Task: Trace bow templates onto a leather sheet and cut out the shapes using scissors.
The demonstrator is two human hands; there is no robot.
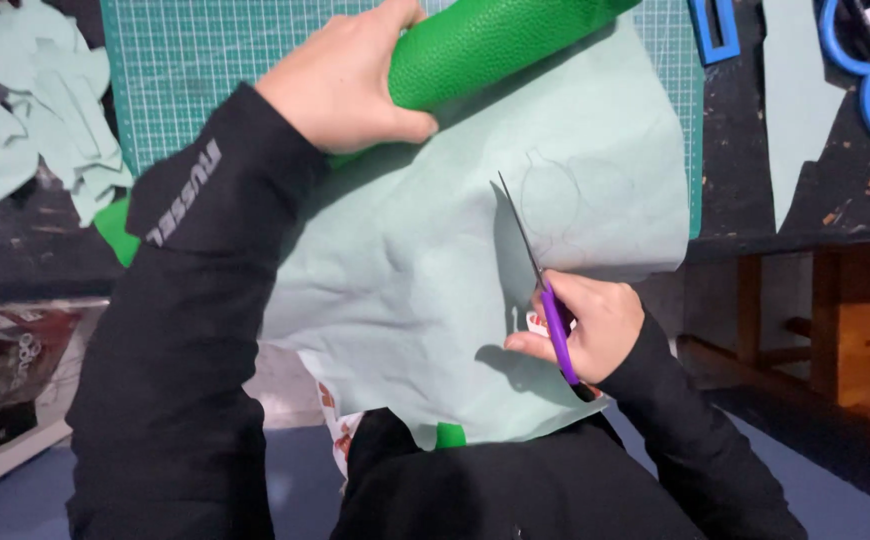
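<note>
My left hand (350,80) grips a rolled-up part of a green textured sheet (485,45) at the top of the view. The sheet's pale green backing (415,280) hangs unrolled toward me over the table edge, with faint drawn outlines (565,200) on it. My right hand (585,325) holds purple-handled scissors (545,290), whose blades point up into a cut in the backing just below the outlines.
A green gridded cutting mat (185,60) lies on the dark worktable (795,190). Pale green scraps (40,110) sit at the left. A long pale offcut (795,100) and blue tools (865,70) lie at the right. A wooden frame (835,320) stands below the table.
</note>
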